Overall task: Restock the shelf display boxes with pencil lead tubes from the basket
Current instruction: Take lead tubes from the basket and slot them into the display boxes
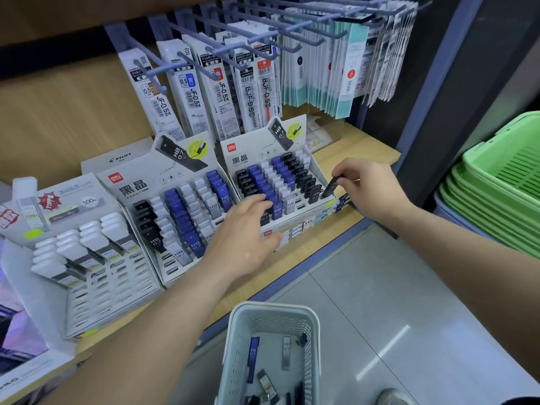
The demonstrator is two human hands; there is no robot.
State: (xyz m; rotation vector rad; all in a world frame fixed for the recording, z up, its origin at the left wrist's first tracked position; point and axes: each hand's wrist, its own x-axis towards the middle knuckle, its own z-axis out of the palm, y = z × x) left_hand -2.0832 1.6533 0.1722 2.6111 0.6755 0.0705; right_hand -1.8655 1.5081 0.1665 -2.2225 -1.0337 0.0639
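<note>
We show the right grip (368, 188) pinching a black tube (330, 187), tilted above the rightmost column of the right-hand display box (251, 154); the left grip (242, 232), fingers straight, rests at its front.

The right display box (248, 154) is white card with a raised back panel. Its slanted rows hold upright black, blue and white pencil lead tubes (280, 173), and a few front slots are bare. Over its right front corner a black tube (329, 187) tilts, pinched in the right hand (368, 188). Just left of that box stands a matching second box (140, 188), partly filled. Below and in front of it, the pale perforated basket (273, 309) holds a blue tube (253, 353), a grey tube (286, 352) and several more lying loose.
</note>
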